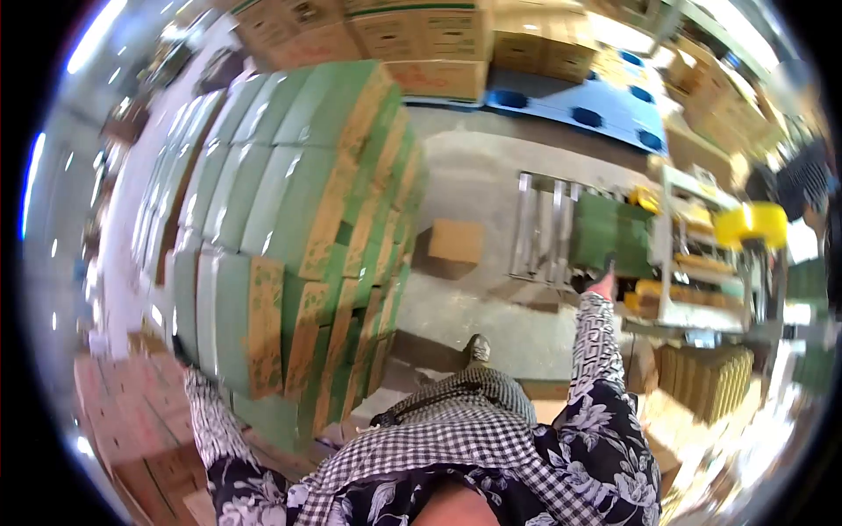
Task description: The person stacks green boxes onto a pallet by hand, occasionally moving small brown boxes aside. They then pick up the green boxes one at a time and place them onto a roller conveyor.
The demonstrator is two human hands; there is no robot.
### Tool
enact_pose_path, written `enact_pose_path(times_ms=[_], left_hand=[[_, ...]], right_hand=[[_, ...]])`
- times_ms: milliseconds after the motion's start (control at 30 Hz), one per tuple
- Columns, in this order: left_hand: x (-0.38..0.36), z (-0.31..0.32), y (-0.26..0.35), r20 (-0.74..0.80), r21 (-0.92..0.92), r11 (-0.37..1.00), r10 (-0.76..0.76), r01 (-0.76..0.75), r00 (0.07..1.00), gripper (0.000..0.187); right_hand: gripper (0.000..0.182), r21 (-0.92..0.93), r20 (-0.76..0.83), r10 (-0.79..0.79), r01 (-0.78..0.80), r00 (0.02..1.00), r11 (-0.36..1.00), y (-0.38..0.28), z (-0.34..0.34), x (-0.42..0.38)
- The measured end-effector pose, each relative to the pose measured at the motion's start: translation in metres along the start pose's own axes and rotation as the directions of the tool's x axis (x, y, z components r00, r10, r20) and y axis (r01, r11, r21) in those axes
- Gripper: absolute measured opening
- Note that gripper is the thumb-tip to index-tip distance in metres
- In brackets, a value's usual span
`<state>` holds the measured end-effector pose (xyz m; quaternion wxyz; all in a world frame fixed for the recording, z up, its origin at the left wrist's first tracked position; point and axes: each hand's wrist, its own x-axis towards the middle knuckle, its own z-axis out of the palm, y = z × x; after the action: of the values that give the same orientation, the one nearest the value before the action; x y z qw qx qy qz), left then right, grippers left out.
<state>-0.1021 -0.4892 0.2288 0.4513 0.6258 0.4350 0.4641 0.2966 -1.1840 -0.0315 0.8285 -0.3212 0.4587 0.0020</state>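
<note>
My right hand point(603, 279), in a dark glove, reaches out to the near edge of a green box point(611, 230) on the roller conveyor point(545, 230). Two of its dark fingertips show apart at that edge. On the other side, my left hand point(182, 352), dark and small in this view, is against the outer end of a green-and-brown carton point(230, 320). Its fingers are mostly hidden. That carton lies at the near end of a tall stack of similar green cartons point(303, 175), with shiny reflections on their tops.
A small brown box point(456, 241) sits on the concrete floor point(465, 158) between stack and conveyor. Behind are brown cartons point(421, 39) and a blue pallet point(570, 110). Yellow-and-white machinery point(750, 226) adjoins the conveyor; another person point(794, 180) stands beyond. Brown cartons point(132, 403) are stacked at lower left.
</note>
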Motion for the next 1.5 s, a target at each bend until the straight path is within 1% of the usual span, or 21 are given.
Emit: enact_pose_path(times_ms=[100,133,200,333,400,467,567,633,733,800,833,867,933,1067,1100,1167,1200,1267,1333,1400,1500], left_hand=[[-0.01,-0.014,0.01,-0.037,-0.002,1.0,-0.023,0.022,0.999,0.051],[-0.005,-0.017,0.012,-0.04,-0.025,0.999,-0.049,0.048,0.998,0.051],[0.019,-0.02,0.009,-0.004,-0.106,0.983,-0.153,0.151,0.988,0.051],[0.038,-0.009,0.005,0.092,-0.242,0.894,-0.365,0.376,0.926,0.051],[0.039,0.006,0.002,0.172,-0.291,0.834,-0.437,0.47,0.883,0.051],[0.038,0.016,0.004,0.274,-0.323,0.772,-0.476,0.546,0.836,0.051],[0.018,0.035,0.024,0.476,-0.347,0.655,-0.494,0.672,0.727,0.048],[0.014,0.051,0.019,0.576,-0.331,0.589,-0.493,0.737,0.652,0.045],[-0.001,0.078,0.011,0.486,-0.415,0.626,-0.462,0.661,0.742,0.047],[-0.003,0.094,0.007,0.383,-0.319,0.646,-0.581,0.693,0.718,0.054],[-0.005,0.102,0.0,0.374,-0.327,0.642,-0.586,0.694,0.719,0.059],[-0.009,0.11,-0.006,0.365,-0.336,0.637,-0.591,0.694,0.719,0.063],[-0.005,0.127,-0.027,0.362,-0.357,0.663,-0.551,0.658,0.752,0.079],[-0.003,0.143,-0.037,0.456,-0.291,0.685,-0.514,0.668,0.726,0.086],[0.002,0.138,-0.055,0.671,-0.464,0.69,-0.135,0.556,0.729,0.08],[-0.006,0.133,-0.049,0.647,-0.562,0.428,-0.305,0.708,0.698,0.076],[-0.006,0.119,-0.049,0.657,-0.609,0.343,-0.287,0.715,0.697,0.075],[0.004,0.1,-0.071,0.714,-0.644,0.207,-0.183,0.736,0.676,0.073],[-0.003,0.048,0.001,0.529,-0.419,0.669,-0.37,0.614,0.764,0.064],[0.033,0.005,-0.036,0.536,-0.584,0.579,-0.251,0.569,0.806,0.057],[0.078,-0.065,-0.048,0.44,-0.41,0.766,-0.31,0.495,0.843,0.047]], right_hand=[[0.069,0.018,0.298,-0.062,0.059,0.952,0.998,-0.01,-0.039,0.079],[0.066,-0.031,0.172,-0.09,0.097,0.981,0.995,-0.017,-0.039,0.07],[0.065,0.004,0.476,-0.055,0.061,0.878,0.998,-0.024,-0.077,0.115],[0.059,-0.003,0.259,-0.006,0.006,0.966,1.0,-0.049,-0.062,0.011],[0.061,-0.338,0.496,-0.346,0.544,0.796,0.768,-0.033,-0.098,0.013],[0.064,0.028,0.57,0.14,-0.189,0.809,0.982,-0.022,-0.066,-0.1],[0.053,-0.031,0.65,0.061,-0.055,0.757,0.998,0.012,-0.057,-0.182],[0.048,-0.204,0.678,-0.474,0.764,0.561,0.612,0.037,-0.065,-0.21],[0.04,-0.094,0.745,-0.128,0.293,0.654,0.952,0.041,-0.031,-0.271],[0.042,-0.117,0.686,-0.11,0.259,0.72,0.959,0.058,-0.011,-0.293],[0.043,-0.228,0.819,-0.335,0.8,0.466,0.555,0.073,0.001,-0.312],[0.044,-0.171,0.938,-0.322,0.98,0.13,-0.101,0.085,0.014,-0.329],[0.044,-0.233,0.829,-0.102,0.505,0.549,0.831,0.103,0.038,-0.313],[0.047,-0.227,0.967,-0.061,0.947,0.246,0.229,0.096,0.032,-0.262],[0.046,-0.128,0.991,-0.04,0.992,0.128,0.014,0.089,0.033,-0.294],[0.044,-0.105,0.994,-0.04,0.991,0.102,-0.087,0.088,0.009,-0.326],[0.044,-0.212,0.975,-0.063,0.975,0.215,0.062,0.101,-0.032,-0.331],[0.043,-0.351,0.813,-0.029,0.529,0.582,0.773,0.13,-0.063,-0.367],[0.046,-0.33,0.83,-0.106,0.634,0.548,0.699,0.161,-0.066,-0.429],[0.047,-0.131,0.966,-0.156,0.908,0.207,0.397,0.2,-0.093,-0.433],[0.065,0.193,0.978,-0.09,0.979,-0.187,0.064,0.261,-0.124,-0.432]])
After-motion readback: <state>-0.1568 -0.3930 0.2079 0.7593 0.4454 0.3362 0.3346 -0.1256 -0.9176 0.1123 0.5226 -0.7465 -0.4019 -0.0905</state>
